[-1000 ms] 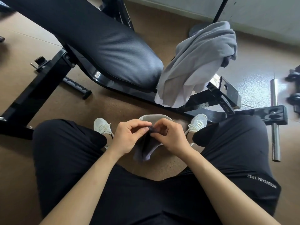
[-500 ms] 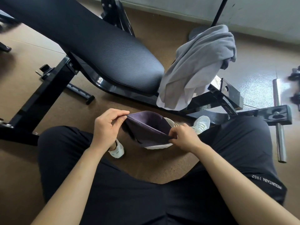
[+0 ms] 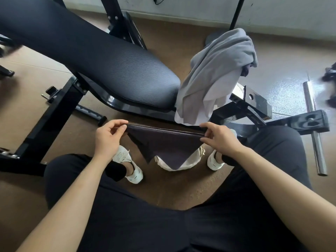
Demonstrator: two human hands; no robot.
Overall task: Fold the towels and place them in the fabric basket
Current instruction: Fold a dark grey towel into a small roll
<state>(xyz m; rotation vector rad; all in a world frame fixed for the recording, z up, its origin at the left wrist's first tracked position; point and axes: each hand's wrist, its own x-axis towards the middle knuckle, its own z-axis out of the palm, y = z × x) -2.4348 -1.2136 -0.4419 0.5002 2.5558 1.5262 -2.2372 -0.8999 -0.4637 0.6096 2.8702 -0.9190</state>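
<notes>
A dark purple-grey towel (image 3: pixel 164 145) hangs stretched between my hands above the floor, folded so its doubled top edge runs straight across. My left hand (image 3: pixel 109 138) pinches the left corner and my right hand (image 3: pixel 219 138) pinches the right corner. Below the towel, between my feet, stands a cream fabric basket (image 3: pixel 190 161), mostly hidden by the hanging cloth. A light grey towel (image 3: pixel 218 75) is draped in a heap over the end of the bench frame, beyond my hands.
A black padded gym bench (image 3: pixel 109 70) slants across the upper left, its steel frame (image 3: pixel 254 102) running behind the basket. A chrome bar (image 3: pixel 314 130) lies on the floor at right. My knees in black trousers flank the basket. A wall runs along the top.
My hands have moved apart, pulling the bunched dark towel out into a taut, flat span. The view has tilted up a little, showing more of the bench and wall.
</notes>
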